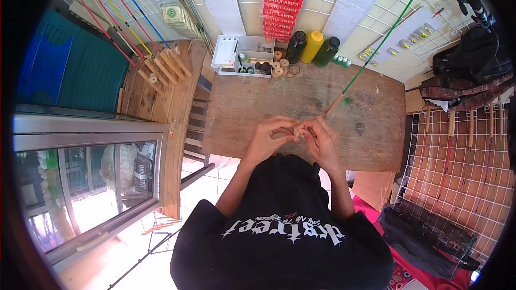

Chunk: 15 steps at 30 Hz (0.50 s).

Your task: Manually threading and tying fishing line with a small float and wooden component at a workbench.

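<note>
My left hand (270,137) and my right hand (322,141) meet above the front part of a worn wooden table (258,100). Their fingertips pinch a small pale thing (298,132), mostly hidden by the fingers; its kind is too small to make out. Just beyond my right hand lies the cork handle (334,104) of a green fishing rod (375,52), which slants up to the wire grid at the back right.
At the table's back stand a white organizer box (244,73), cork rings (278,72), dark bottles (297,46) and a yellow squeeze bottle (312,46). Several rods with wooden handles (161,70) lean at left, near a glass-paned metal frame (161,161). Bags (467,60) hang at right.
</note>
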Available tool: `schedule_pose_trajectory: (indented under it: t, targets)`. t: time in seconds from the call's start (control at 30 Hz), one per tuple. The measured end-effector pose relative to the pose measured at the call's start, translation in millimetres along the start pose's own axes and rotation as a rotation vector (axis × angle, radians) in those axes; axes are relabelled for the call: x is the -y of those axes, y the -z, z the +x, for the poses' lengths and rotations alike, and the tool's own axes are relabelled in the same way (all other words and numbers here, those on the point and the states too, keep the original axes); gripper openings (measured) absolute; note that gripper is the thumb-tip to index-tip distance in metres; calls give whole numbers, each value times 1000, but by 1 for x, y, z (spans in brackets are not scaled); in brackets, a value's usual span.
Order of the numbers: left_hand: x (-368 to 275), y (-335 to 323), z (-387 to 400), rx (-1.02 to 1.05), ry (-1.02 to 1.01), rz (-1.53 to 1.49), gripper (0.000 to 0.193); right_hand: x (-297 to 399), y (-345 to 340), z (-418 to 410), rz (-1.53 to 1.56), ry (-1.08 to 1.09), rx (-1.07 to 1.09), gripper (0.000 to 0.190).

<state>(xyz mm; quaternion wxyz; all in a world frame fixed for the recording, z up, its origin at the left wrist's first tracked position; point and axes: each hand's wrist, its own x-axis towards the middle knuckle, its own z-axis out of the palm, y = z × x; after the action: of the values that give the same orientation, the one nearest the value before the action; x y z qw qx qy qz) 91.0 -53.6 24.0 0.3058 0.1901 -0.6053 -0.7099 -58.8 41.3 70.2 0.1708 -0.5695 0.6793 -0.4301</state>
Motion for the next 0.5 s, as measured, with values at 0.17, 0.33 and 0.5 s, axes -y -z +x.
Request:
schedule_pose_trajectory:
  t: [0.17, 0.33, 0.5]
  targets:
    - [-12, 12, -2, 84, 59, -259, 36, -12, -3, 4, 255, -103, -63, 4]
    - [-6, 8, 4, -214, 6, -573, 41, -5, -17, -10, 249, -154, -46, 6]
    - [5, 1, 4, -371, 108, -391, 40, 6, -16, -8, 149, -44, -11, 9]
